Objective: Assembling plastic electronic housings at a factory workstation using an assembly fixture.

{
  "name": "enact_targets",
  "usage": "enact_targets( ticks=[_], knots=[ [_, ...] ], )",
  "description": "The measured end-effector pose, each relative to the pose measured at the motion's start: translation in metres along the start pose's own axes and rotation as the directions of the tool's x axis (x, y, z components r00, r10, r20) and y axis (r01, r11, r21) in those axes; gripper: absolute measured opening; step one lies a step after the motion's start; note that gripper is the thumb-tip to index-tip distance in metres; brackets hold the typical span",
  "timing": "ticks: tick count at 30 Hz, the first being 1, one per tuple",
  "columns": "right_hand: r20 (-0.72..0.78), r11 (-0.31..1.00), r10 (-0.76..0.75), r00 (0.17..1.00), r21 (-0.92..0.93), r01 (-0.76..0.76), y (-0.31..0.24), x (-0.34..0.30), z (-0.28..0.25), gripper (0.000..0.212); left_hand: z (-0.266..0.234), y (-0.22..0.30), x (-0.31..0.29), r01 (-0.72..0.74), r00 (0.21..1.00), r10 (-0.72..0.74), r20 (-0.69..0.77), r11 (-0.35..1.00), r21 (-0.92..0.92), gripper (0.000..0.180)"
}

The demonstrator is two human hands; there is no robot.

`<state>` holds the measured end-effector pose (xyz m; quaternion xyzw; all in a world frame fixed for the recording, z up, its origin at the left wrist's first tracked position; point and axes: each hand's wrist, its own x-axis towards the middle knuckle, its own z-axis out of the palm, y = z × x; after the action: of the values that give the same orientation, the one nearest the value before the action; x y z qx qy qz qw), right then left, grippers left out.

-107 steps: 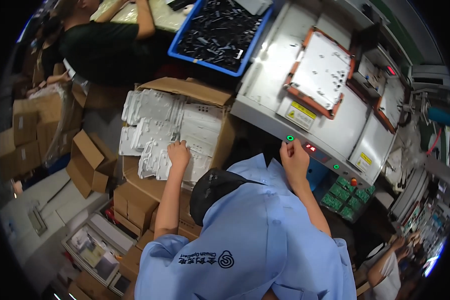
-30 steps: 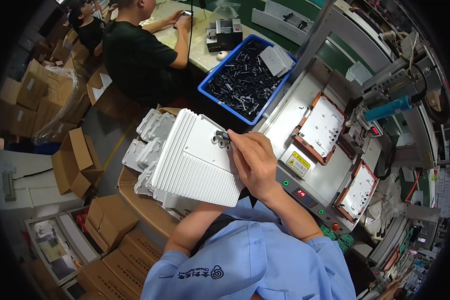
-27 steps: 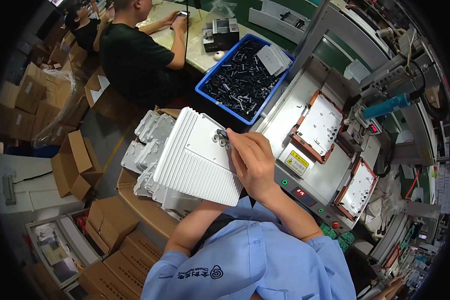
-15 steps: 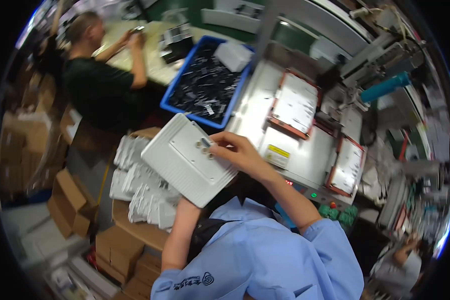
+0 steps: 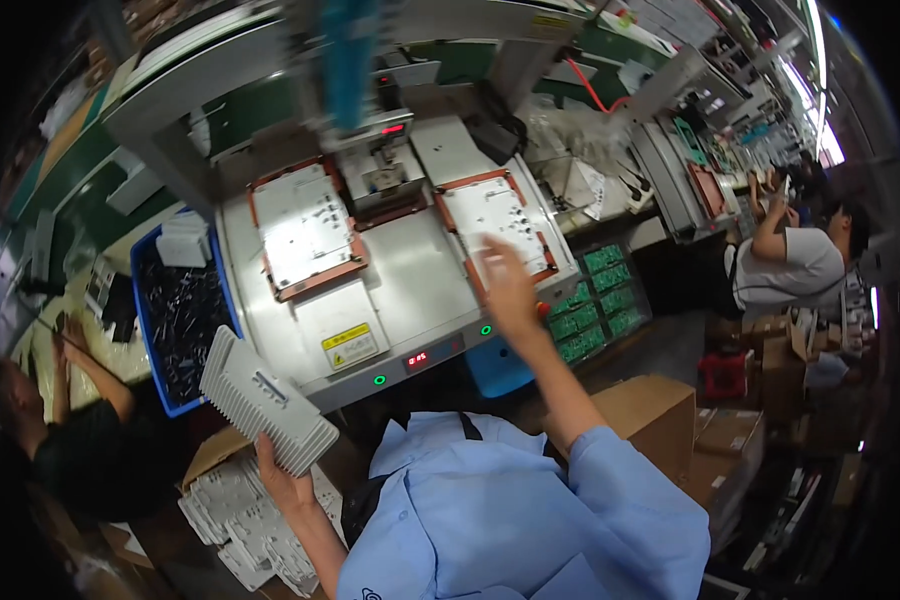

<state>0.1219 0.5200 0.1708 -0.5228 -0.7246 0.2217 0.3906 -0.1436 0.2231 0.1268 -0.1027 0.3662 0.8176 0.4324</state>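
My left hand [image 5: 282, 482] is closed on the lower edge of a ribbed white plastic housing [image 5: 278, 420], which stands tilted in front of the machine's left side. A small dark slot shows in the housing's face. Away from it, my right hand [image 5: 510, 290] reaches over the near edge of the right-hand fixture [image 5: 490, 205], a white plate in a reddish frame with small dark parts on it. Its fingers are smeared by motion, so whether they hold anything does not show. A matching left-hand fixture [image 5: 305, 220] lies on the machine's metal bed [image 5: 410, 275].
Left of the machine stands a blue bin [image 5: 142, 335] of small dark parts. White housings [image 5: 240, 515] are piled beside my left forearm. Green circuit boards [image 5: 605, 290] and a cardboard box [image 5: 640, 415] lie to the right. Co-workers sit at far left and far right.
The view has swung right toward the machine. My right hand has left the housing and moved over the right-hand fixture. My left hand still holds the housing, now tilted more upright.
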Motion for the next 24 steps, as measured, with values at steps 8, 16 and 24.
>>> enact_targets(
  ticks=[8, 16, 24],
  knots=[
    [-0.057, 0.996, 0.024, 0.998, -0.087, -0.029, 0.129, -0.006, -0.067, 0.031, 0.055, -0.020, -0.003, 0.085, 0.972, -0.066, 0.224, 0.993, -0.076, 0.037],
    [0.230, 0.957, 0.163, 0.959, -0.273, -0.098, 0.115, 0.085, -0.058, 0.038, 0.086, -0.055, -0.016, 0.103, 0.977, -0.118, 0.176, 0.990, 0.093, 0.046],
    [0.271, 0.994, 0.001, 0.963, -0.104, 0.028, 0.154, 0.163, 0.000, 0.040, 0.110, -0.095, -0.030, 0.079, 0.997, -0.076, -0.026, 0.975, 0.209, 0.049]
  ],
)
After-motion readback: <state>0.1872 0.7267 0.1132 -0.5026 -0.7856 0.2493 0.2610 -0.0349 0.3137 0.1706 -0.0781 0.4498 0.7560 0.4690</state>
